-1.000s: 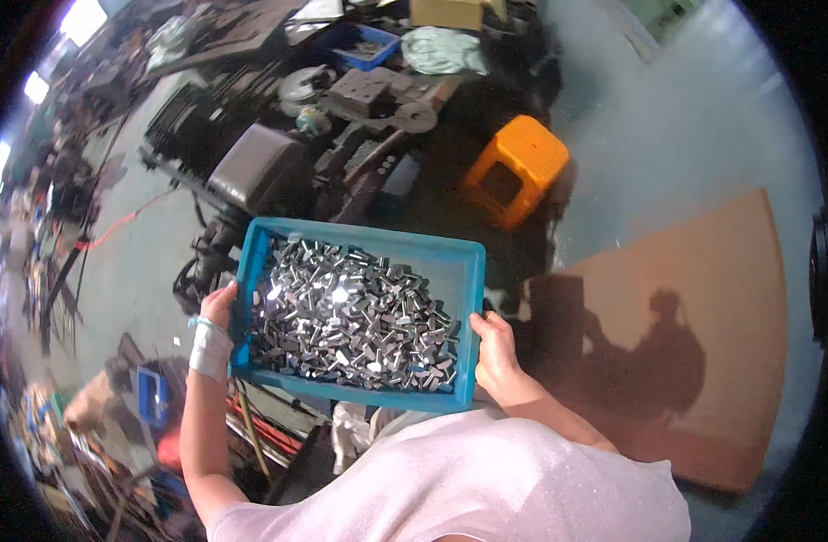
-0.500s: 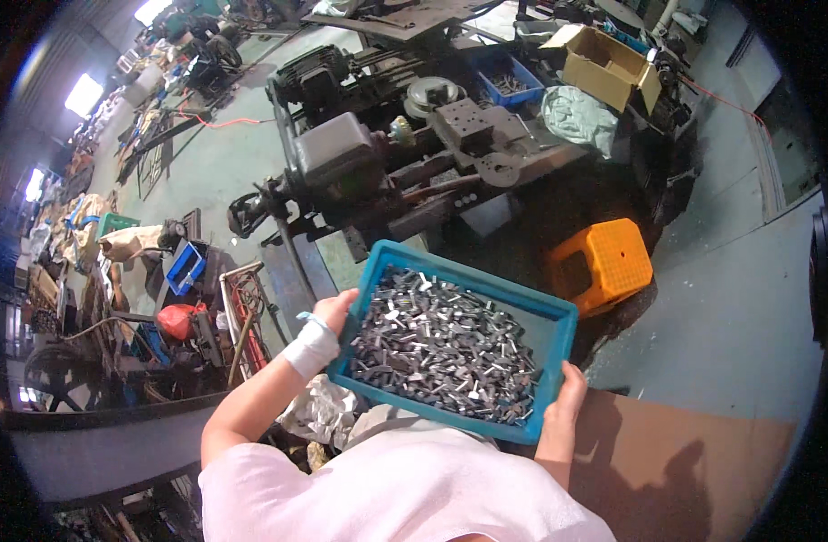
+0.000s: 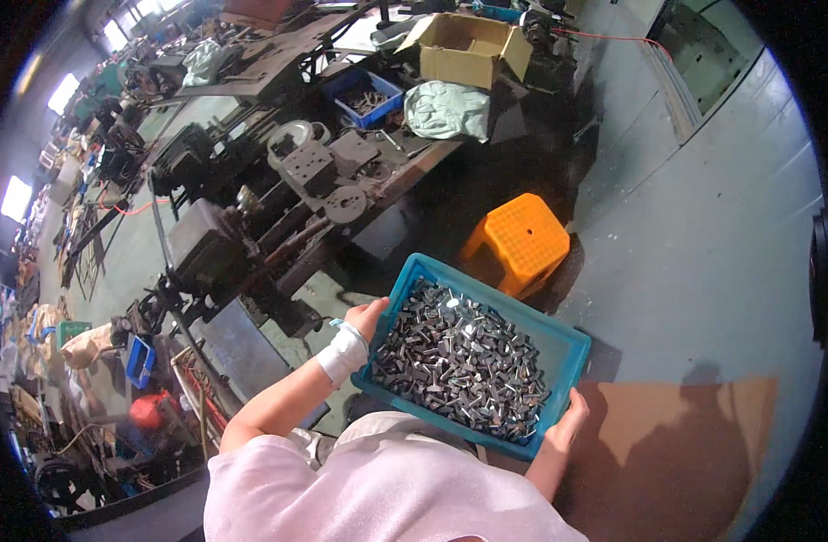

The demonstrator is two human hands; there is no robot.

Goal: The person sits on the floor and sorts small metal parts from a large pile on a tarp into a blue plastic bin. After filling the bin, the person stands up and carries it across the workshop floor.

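Note:
A teal plastic bin (image 3: 572, 341) is held in front of my body, tilted in the view. Small grey metal pieces (image 3: 459, 357) cover most of its bottom; a bare strip shows along the far right side. My left hand (image 3: 367, 318) grips the bin's left end, a white wrap around the wrist. At the opposite end, my right hand (image 3: 567, 423) clasps the rim, with the fingers partly hidden beneath it.
An orange plastic stool (image 3: 527, 237) stands just beyond the bin. A dark lathe-like machine (image 3: 211, 244) is at the left. Further off are a blue crate (image 3: 367, 98), a pale sack (image 3: 448, 112) and a cardboard box (image 3: 464, 50). Brown sheet (image 3: 676, 452) lies on the floor at right.
My view has turned right, so the machine and stool appear further left. The bin, still in both hands, sits slightly lower and further right in the picture.

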